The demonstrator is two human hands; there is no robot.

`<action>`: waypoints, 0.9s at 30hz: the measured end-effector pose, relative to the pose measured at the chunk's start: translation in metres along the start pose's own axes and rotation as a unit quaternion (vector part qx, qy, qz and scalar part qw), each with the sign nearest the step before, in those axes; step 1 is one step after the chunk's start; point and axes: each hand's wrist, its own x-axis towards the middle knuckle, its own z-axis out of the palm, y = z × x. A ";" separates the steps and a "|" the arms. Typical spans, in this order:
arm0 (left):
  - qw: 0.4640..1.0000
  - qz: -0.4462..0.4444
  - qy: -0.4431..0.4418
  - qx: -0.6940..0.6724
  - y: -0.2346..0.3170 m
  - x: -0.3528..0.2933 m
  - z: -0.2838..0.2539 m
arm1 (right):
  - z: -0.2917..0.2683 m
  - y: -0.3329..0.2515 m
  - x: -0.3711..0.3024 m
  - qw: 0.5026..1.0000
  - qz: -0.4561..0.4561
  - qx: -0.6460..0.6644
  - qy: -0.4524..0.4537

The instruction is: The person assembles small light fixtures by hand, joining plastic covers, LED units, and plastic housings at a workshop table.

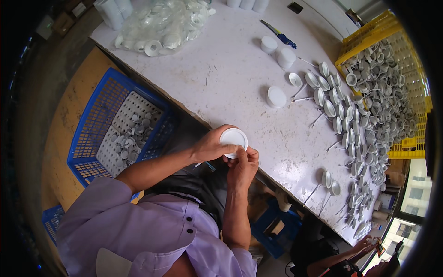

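A round white lamp (234, 136) with a raised rim is held between both hands, just off the table's near edge. My left hand (213, 147) grips it from the left, thumb across its lower face. On the lower right rim, the fingers of my right hand (243, 165) are closed and pinching. Thin wire ends (204, 164) show below the hands; whether they belong to this lamp I cannot tell. Stacked white discs (277, 97) stand on the table ahead. To their right lie many similar wired lamps (329, 109).
A yellow crate (406, 148) full of grey-white round parts tips toward the table (221, 87) at right. Left of me stands a blue basket (94, 124) with grey parts. A bagged heap of white rings (161, 27) and a blue-handled tool (286, 40) lie farther back. Another person's hands (364, 244) are at lower right.
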 end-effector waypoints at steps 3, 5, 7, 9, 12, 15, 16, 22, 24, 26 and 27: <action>0.999 -0.005 -0.034 -0.021 0.006 0.000 -0.005 | 0.005 -0.006 -0.002 1.000 0.013 -0.013 0.000; 0.999 -0.006 -0.037 -0.017 0.006 -0.001 -0.009 | 0.008 -0.003 -0.002 1.000 0.009 -0.019 0.001; 0.999 0.030 -0.034 0.017 0.007 -0.002 -0.012 | 0.009 -0.001 -0.003 1.000 0.004 -0.024 0.003; 0.999 0.014 -0.030 0.012 0.013 -0.006 -0.014 | 0.010 0.002 -0.004 0.999 -0.018 -0.035 -0.015; 0.999 0.015 -0.015 0.025 0.012 -0.010 -0.021 | 0.018 0.009 -0.006 0.998 -0.044 -0.043 -0.013; 0.996 0.059 0.003 0.061 0.009 -0.013 -0.030 | 0.023 0.015 -0.004 0.994 -0.073 -0.076 -0.027; 0.993 0.083 0.007 0.079 0.009 -0.014 -0.033 | 0.024 0.017 -0.004 0.994 -0.072 -0.078 -0.032; 0.991 0.039 0.111 -0.064 -0.013 -0.028 -0.059 | 0.031 0.008 -0.012 0.977 -0.040 -0.162 -0.136; 0.975 0.006 0.198 -0.099 -0.014 -0.064 -0.111 | 0.023 -0.010 -0.024 0.974 -0.086 -0.170 -0.126; 0.940 -0.026 0.327 -0.096 -0.042 -0.097 -0.168 | -0.020 -0.028 -0.021 0.946 -0.207 -0.247 -0.014; 0.927 -0.046 0.365 -0.076 -0.053 -0.112 -0.194 | -0.045 -0.041 -0.015 0.927 -0.257 -0.266 0.067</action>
